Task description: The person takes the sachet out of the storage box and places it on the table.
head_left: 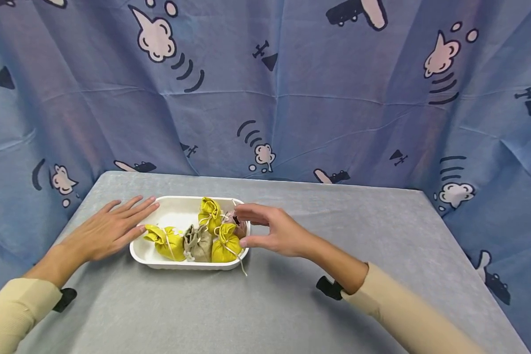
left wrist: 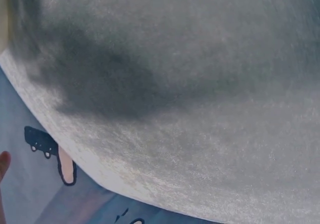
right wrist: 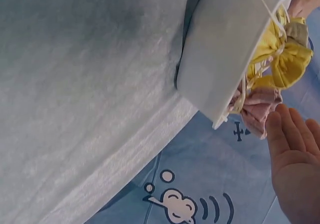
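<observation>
A white oval-cornered tray (head_left: 172,206) holds several small drawstring pouches. Three are yellow: one lies at the left (head_left: 171,246), one stands at the back (head_left: 209,212), and another sits at the front right (head_left: 225,247). Between the front two is a grey-beige pouch (head_left: 199,246). A pink pouch (right wrist: 260,108) at the tray's right end is partly hidden by my right hand in the head view. My left hand (head_left: 110,228) stretches its fingers out at the tray's left rim. My right hand (head_left: 279,231), thumb and fingers apart, hovers at the right end near the pink pouch.
A grey cloth-covered table (head_left: 336,226) extends right and in front of the tray. Behind it hangs a blue patterned curtain (head_left: 309,128). One pouch's white string (head_left: 243,267) dangles over the tray's front rim.
</observation>
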`<action>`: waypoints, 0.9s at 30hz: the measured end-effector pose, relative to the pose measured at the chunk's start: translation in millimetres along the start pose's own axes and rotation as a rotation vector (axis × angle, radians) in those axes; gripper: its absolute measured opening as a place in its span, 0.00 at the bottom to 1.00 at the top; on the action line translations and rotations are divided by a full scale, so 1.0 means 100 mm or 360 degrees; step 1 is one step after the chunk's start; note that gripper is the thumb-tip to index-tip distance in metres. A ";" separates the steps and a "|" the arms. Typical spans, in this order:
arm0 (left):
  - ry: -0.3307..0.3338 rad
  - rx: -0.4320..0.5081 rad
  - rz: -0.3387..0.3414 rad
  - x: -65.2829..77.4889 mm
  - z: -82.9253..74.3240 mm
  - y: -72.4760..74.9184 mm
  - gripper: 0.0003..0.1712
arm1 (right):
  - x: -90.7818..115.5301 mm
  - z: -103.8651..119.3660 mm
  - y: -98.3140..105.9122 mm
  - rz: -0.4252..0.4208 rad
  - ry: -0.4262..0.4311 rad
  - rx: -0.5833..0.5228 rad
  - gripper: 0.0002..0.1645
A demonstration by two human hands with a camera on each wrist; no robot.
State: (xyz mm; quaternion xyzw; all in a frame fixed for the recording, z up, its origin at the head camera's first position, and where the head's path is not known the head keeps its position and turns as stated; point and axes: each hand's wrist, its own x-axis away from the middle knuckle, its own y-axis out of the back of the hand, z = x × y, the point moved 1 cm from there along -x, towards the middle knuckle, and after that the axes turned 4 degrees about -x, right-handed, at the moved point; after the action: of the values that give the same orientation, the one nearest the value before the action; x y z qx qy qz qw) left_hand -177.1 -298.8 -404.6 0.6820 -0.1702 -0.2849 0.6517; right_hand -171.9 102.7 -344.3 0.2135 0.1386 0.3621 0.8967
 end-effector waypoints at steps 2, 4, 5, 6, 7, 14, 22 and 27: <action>-0.0002 -0.0004 -0.0004 0.00 0.00 0.00 0.34 | -0.02 0.00 -0.03 0.0011 0.0003 -0.0005 0.40; 0.0001 0.0000 -0.0006 0.00 0.00 -0.01 0.34 | -0.04 0.00 -0.07 0.0023 0.0004 -0.0004 0.40; 0.0004 0.0004 -0.0006 0.00 0.00 -0.01 0.33 | -0.05 0.00 -0.08 0.0026 0.0005 0.0001 0.40; 0.0007 0.0010 -0.0006 0.00 0.00 -0.01 0.33 | -0.06 0.00 -0.10 0.0028 0.0004 0.0003 0.40; 0.0010 0.0012 -0.0006 0.00 0.00 -0.01 0.33 | -0.08 -0.01 -0.11 0.0028 0.0005 0.0007 0.40; 0.0014 0.0008 -0.0013 0.00 0.00 -0.03 0.33 | -0.15 -0.01 -0.20 0.0018 -0.0006 0.0064 0.41; 0.0015 0.0023 -0.0021 0.00 0.00 -0.04 0.33 | -0.24 -0.05 -0.27 0.0001 -0.0006 0.0076 0.40; 0.0028 0.0030 -0.0002 -0.01 0.00 -0.05 0.33 | -0.26 -0.06 -0.29 -0.0001 -0.0029 0.0069 0.40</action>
State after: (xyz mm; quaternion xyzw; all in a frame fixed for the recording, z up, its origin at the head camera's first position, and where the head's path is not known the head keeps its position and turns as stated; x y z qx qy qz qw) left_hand -178.3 -298.3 -409.0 0.6908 -0.1666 -0.2776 0.6465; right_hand -175.5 66.8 -360.8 0.2362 0.1385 0.3566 0.8932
